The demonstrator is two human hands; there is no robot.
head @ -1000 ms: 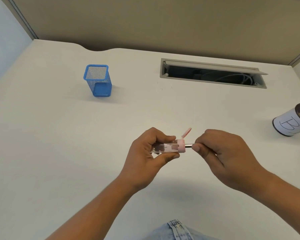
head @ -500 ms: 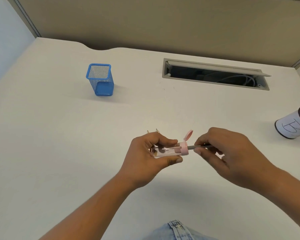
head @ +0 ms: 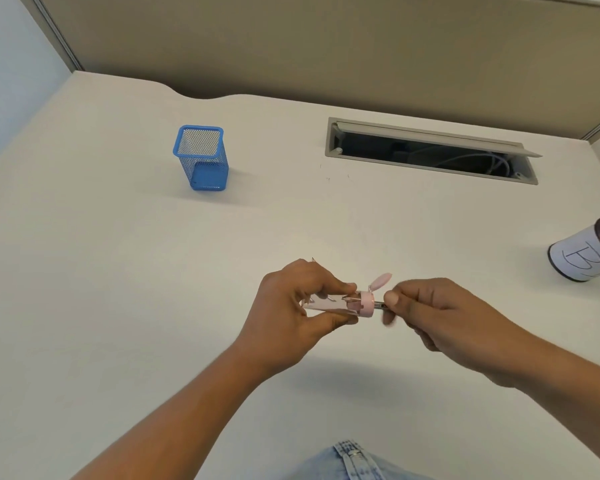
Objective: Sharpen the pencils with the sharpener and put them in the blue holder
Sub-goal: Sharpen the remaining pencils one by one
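Observation:
My left hand (head: 293,318) grips a clear tube-shaped sharpener (head: 355,303) with a pink end and a small pink lid flipped open above it. My right hand (head: 445,318) pinches a grey pencil (head: 381,304) whose tip sits inside the pink end; only a short stub of it shows between the sharpener and my fingers. Both hands hover over the middle of the white desk. The blue mesh holder (head: 201,157) stands upright at the far left of the desk, well away from both hands, and looks empty.
A white can marked "B" (head: 584,252) stands at the right edge. An open cable slot (head: 430,150) with wires lies in the desk at the back right. A beige partition runs along the far edge. Denim shows at the bottom.
My right hand has pushed the pencil back toward the sharpener after a short pull away, its fingers blurred by turning. The view has shifted slightly. My left hand keeps its hold.

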